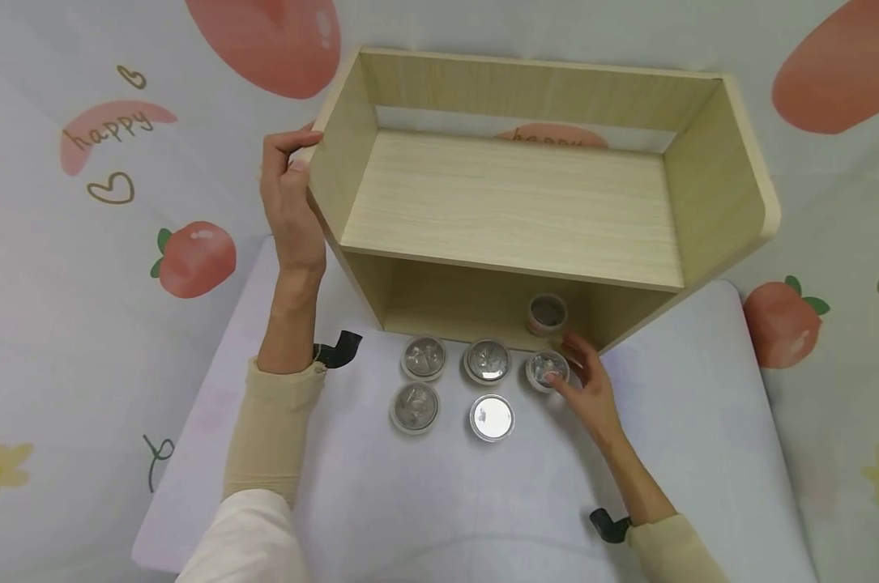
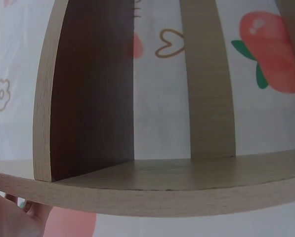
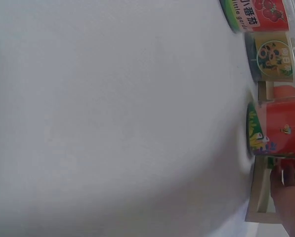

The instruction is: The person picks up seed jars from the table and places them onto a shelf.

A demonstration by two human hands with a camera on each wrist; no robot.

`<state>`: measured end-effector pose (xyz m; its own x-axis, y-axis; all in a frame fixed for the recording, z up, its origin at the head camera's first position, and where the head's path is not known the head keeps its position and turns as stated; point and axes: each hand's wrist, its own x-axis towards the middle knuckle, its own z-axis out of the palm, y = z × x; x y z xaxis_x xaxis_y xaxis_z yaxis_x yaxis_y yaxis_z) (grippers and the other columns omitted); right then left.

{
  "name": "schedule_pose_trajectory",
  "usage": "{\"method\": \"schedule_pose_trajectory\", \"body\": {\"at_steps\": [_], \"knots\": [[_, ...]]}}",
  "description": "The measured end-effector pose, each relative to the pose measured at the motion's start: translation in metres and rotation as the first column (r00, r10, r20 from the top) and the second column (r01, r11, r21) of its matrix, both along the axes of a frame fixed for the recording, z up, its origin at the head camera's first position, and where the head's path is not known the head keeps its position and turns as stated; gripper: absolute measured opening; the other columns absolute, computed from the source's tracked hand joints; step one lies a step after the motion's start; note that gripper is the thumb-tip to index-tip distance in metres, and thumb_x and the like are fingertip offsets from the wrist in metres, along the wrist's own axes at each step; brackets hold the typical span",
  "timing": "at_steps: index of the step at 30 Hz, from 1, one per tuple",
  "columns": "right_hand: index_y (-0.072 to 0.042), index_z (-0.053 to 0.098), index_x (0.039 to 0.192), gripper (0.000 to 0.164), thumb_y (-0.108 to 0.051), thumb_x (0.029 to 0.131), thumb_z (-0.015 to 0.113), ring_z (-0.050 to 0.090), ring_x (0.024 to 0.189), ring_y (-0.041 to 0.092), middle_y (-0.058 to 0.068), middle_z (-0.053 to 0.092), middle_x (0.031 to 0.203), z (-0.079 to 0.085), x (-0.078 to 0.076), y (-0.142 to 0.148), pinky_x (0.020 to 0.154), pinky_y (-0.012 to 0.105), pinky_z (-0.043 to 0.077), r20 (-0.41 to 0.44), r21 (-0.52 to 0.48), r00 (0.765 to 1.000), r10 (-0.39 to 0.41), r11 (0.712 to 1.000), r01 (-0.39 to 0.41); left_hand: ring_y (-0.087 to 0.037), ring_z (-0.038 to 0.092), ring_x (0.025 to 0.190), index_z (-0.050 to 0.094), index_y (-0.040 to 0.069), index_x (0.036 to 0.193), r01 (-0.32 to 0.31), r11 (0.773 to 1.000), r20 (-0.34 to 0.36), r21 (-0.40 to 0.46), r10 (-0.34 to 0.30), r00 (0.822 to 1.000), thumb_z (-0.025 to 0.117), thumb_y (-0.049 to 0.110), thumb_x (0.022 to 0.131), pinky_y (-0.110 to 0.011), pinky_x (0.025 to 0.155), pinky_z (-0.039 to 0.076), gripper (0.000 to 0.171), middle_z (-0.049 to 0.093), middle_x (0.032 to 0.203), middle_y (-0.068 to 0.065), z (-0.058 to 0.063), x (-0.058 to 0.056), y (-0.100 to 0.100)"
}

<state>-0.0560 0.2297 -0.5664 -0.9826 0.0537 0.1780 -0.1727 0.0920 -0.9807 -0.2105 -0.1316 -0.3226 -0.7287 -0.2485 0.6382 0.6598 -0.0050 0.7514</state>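
Note:
A light wooden two-tier shelf unit (image 1: 512, 202) stands tilted in the head view. My left hand (image 1: 293, 202) grips its left side panel, thumb and fingers at the edge; in the left wrist view, part of the hand (image 2: 19, 217) shows beside the panel. My right hand (image 1: 592, 397) is at a red clear-lidded tub (image 1: 541, 366), thumb over its lid and fingers spread beyond its right side. Whether the thumb touches the lid I cannot tell. Another tub (image 1: 547, 312) sits inside the lower compartment, near the fingertips. In the right wrist view, the red tub (image 3: 280, 128) stands beside the fingers.
Several similar lidded tubs stand on the white tabletop (image 1: 439, 502) before the shelf, including a tomato-labelled tub (image 3: 266, 14) and a yellowish tub (image 3: 273, 58). Behind the shelf hangs a white backdrop (image 1: 213, 178) with fruit prints.

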Motion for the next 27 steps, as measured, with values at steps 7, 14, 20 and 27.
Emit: {"method": "schedule_pose_trajectory", "body": {"at_steps": [7,14,20,27], "knots": [[0.006,0.040,0.147,0.077,0.020,0.078,0.071,0.047,0.130,0.035,0.035,0.043,0.142,-0.009,0.005,-0.001,0.106,0.020,0.037,0.016,0.015,1.000,0.016,1.000,-0.016,-0.029,0.054,0.115,0.065,0.010,0.106,-0.001,1.000,-0.012,0.012,0.001,1.000,0.038,0.016,0.086,-0.033,0.096,0.042,0.034,0.062,0.116,-0.011,-0.002,-0.001,0.000],[0.017,0.039,0.140,0.072,0.021,0.076,0.071,0.051,0.124,0.019,0.042,0.041,0.138,0.006,0.011,-0.006,0.104,0.020,0.039,-0.001,0.024,0.999,0.035,0.999,-0.035,-0.030,0.055,0.112,0.067,0.009,0.105,-0.008,0.999,-0.025,0.037,0.009,1.000,0.040,0.017,0.087,-0.034,0.096,0.042,0.034,0.063,0.115,-0.012,-0.004,-0.003,0.001],[0.015,0.038,0.142,0.072,0.019,0.078,0.071,0.048,0.128,0.011,0.035,0.042,0.143,0.009,0.014,-0.009,0.107,0.018,0.034,0.058,0.017,0.998,0.028,0.999,-0.029,-0.029,0.055,0.111,0.066,0.009,0.106,0.002,0.999,-0.034,0.032,-0.001,0.999,0.040,0.017,0.087,-0.034,0.096,0.042,0.034,0.063,0.115,-0.011,-0.003,-0.001,0.002],[0.012,0.039,0.144,0.076,0.016,0.077,0.074,0.047,0.128,0.002,0.034,0.045,0.141,0.006,0.016,-0.012,0.107,0.014,0.031,0.093,0.027,0.995,0.019,0.999,-0.022,-0.029,0.055,0.111,0.066,0.007,0.106,-0.018,1.000,-0.033,-0.001,0.018,0.999,0.038,0.016,0.088,-0.034,0.095,0.042,0.034,0.064,0.117,-0.012,0.009,0.012,0.008]]}}
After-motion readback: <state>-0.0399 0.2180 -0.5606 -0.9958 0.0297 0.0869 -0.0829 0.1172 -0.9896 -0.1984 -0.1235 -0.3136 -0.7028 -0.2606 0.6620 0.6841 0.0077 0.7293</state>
